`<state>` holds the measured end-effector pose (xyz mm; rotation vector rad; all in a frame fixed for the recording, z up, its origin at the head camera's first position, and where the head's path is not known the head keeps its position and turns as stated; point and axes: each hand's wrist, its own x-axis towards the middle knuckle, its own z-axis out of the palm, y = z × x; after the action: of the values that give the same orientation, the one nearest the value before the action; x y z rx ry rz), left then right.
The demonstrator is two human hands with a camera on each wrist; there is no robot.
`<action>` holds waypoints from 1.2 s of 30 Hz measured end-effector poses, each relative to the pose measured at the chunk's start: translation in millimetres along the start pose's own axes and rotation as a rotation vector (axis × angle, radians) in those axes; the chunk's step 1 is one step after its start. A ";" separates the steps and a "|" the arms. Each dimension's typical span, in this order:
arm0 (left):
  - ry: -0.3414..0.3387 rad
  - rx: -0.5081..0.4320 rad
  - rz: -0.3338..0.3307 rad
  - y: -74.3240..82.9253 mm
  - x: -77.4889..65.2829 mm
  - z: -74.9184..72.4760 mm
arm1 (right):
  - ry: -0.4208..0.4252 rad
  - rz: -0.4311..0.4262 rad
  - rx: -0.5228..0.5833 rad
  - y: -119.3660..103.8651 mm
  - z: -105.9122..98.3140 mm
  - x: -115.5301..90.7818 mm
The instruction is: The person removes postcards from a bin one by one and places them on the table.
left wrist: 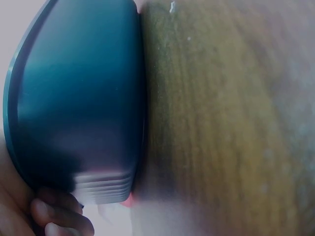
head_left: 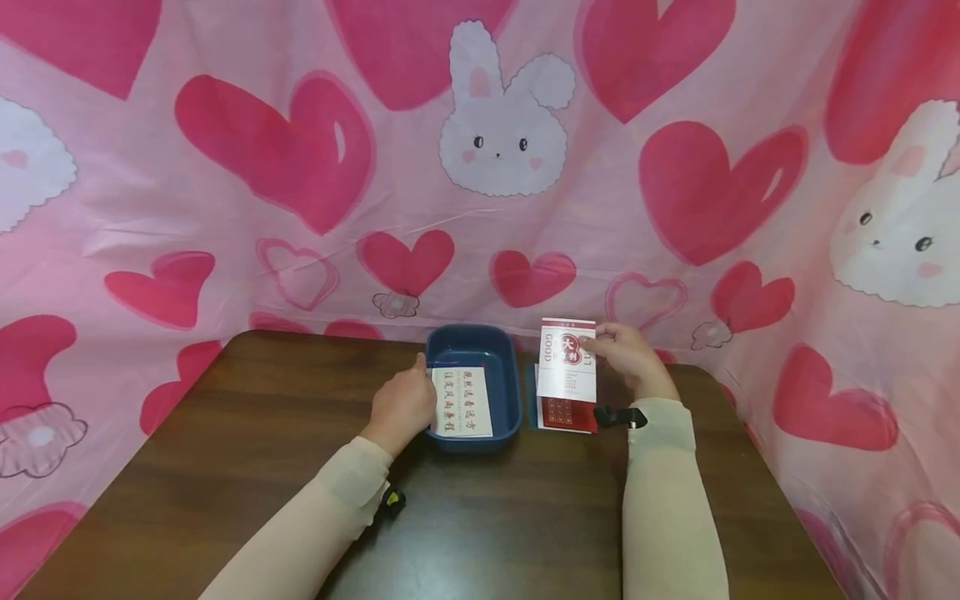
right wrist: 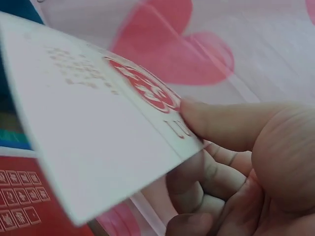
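My right hand pinches a white card with red print and the word GOOD between thumb and fingers, above a small stack. In the right wrist view the thumb lies on the card's printed face. The top of the stack is a red card with gold marks, over white and blue edges. My left hand grips the left side of a blue plastic bin; the left wrist view shows curled fingers at its wall. Inside the bin lies a white card with brown characters.
The bin and stack stand side by side on a dark wood-grain table, near its back edge. A pink cloth with hearts and rabbits hangs behind and around the table. Dark straps sit at the wrists.
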<state>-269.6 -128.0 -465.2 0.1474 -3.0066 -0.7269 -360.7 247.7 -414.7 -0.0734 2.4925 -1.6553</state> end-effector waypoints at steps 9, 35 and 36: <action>0.004 -0.009 0.010 0.6 -1.3 0.2 | -0.060 0.106 -0.059 23.4 -19.2 -3.3; 0.006 -0.011 0.001 0.7 -6.9 1.3 | -0.079 0.200 -0.309 61.1 -6.5 5.6; 0.008 -0.013 0.002 0.8 -7.2 1.4 | -0.076 0.195 -0.330 62.5 -5.9 6.9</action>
<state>-262.6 -125.9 -466.3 0.1465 -2.9939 -0.7437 -365.8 276.7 -470.6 0.0669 2.5940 -1.1370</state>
